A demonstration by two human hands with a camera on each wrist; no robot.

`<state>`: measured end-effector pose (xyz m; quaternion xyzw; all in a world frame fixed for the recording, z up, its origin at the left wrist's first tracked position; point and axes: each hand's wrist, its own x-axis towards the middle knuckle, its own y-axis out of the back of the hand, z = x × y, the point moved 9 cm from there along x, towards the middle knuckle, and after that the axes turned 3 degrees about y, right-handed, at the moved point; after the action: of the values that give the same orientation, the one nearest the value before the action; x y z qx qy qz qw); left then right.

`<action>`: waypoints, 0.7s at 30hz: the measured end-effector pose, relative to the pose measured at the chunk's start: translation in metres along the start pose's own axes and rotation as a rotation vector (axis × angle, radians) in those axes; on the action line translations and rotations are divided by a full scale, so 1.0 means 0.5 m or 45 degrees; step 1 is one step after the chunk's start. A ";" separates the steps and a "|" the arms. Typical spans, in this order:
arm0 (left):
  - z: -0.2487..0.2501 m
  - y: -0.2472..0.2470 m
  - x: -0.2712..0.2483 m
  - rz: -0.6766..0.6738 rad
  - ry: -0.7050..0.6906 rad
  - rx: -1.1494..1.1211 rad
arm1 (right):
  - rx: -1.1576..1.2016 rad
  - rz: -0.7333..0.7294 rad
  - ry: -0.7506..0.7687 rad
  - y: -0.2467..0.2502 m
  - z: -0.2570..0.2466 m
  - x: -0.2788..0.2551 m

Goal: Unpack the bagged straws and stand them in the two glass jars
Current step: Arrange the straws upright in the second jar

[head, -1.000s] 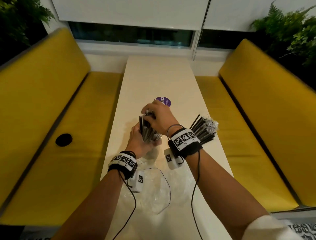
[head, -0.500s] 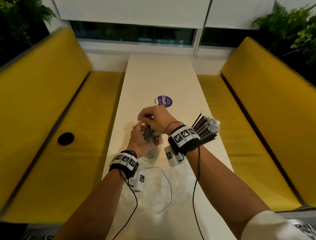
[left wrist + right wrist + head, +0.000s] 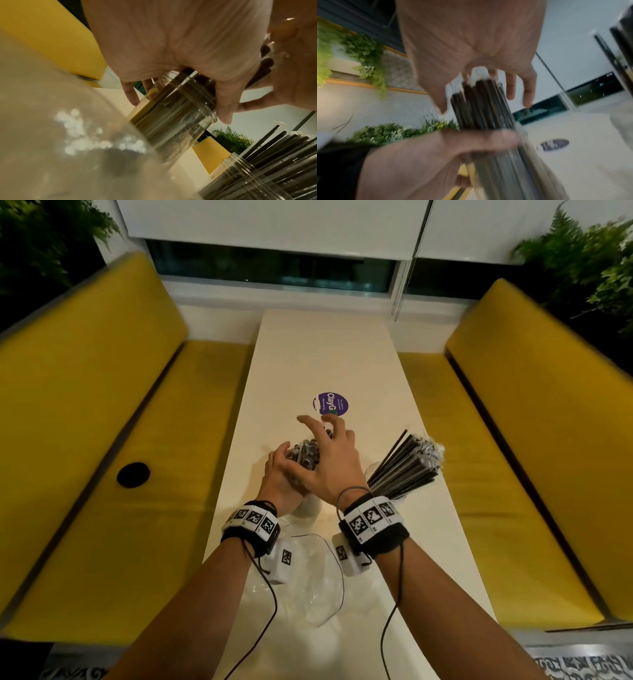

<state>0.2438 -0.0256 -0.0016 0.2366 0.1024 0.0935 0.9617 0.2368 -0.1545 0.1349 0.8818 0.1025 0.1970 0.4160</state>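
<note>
A bundle of dark straws (image 3: 308,455) stands in a clear glass jar (image 3: 175,115) in the middle of the table. My left hand (image 3: 286,463) wraps round the bundle at the jar's mouth; in the right wrist view its thumb crosses the straws (image 3: 479,105). Over the straw tips hovers my right hand (image 3: 329,460) with spread fingers that grip nothing. To the right, a second jar (image 3: 248,180) holds a leaning bundle of straws (image 3: 407,467), some tips in clear wrap. In the head view my hands hide most of the first jar.
An emptied clear plastic bag (image 3: 308,583) lies on the narrow cream table (image 3: 325,354) under my wrists. A round purple sticker (image 3: 331,404) sits just beyond my hands. Yellow benches (image 3: 102,440) flank the table on both sides.
The straw bundle has sunk lower into the jar. My right hand has let go of its top and spread its fingers. The left hand has stayed wrapped round the bundle.
</note>
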 end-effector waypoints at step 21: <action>0.023 0.004 -0.015 -0.016 0.056 0.018 | 0.281 0.334 0.171 0.003 -0.009 0.060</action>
<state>0.2389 -0.0303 0.0105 0.2405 0.1258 0.0920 0.9581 0.2620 -0.1419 0.1465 0.9128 0.0351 0.2956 0.2796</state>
